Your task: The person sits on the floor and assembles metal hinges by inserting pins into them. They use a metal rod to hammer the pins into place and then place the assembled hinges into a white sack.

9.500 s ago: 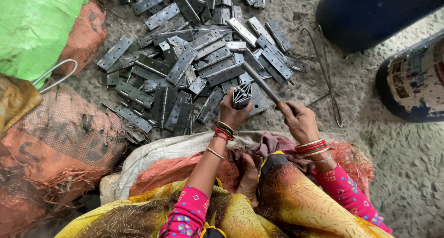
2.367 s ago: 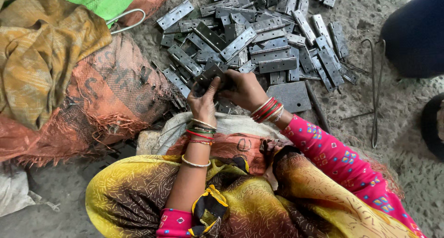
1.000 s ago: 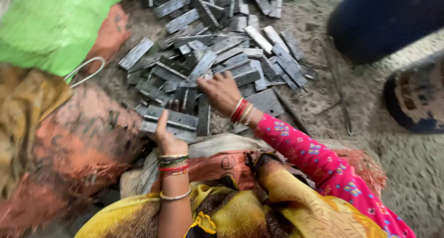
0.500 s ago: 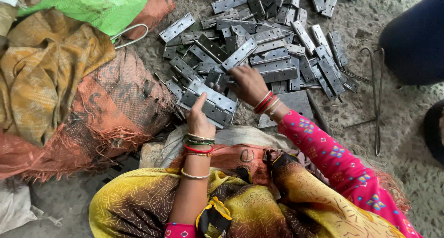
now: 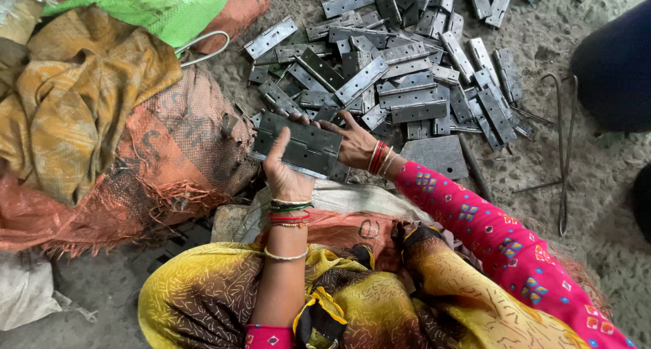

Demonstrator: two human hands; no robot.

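An opened grey metal hinge (image 5: 302,144) is held flat between both hands, just above the near edge of a pile of similar metal hinges (image 5: 400,71). My left hand (image 5: 283,174) grips its lower left side, thumb up over the plate. On the hinge's right end rests my right hand (image 5: 352,140), fingers spread across it. Both wrists carry bangles, and the right arm wears a pink patterned sleeve.
Orange mesh sacks (image 5: 156,152), a yellow cloth (image 5: 74,98) and a green sack (image 5: 163,7) lie to the left. A flat grey plate (image 5: 441,156) and a bent wire hook (image 5: 563,152) sit on the gritty floor at right. A dark blue object (image 5: 614,71) stands at far right.
The hinge has been lifted off the pile and pulled nearer. My right hand has come from the pile onto the hinge's right end, so both hands now hold it.
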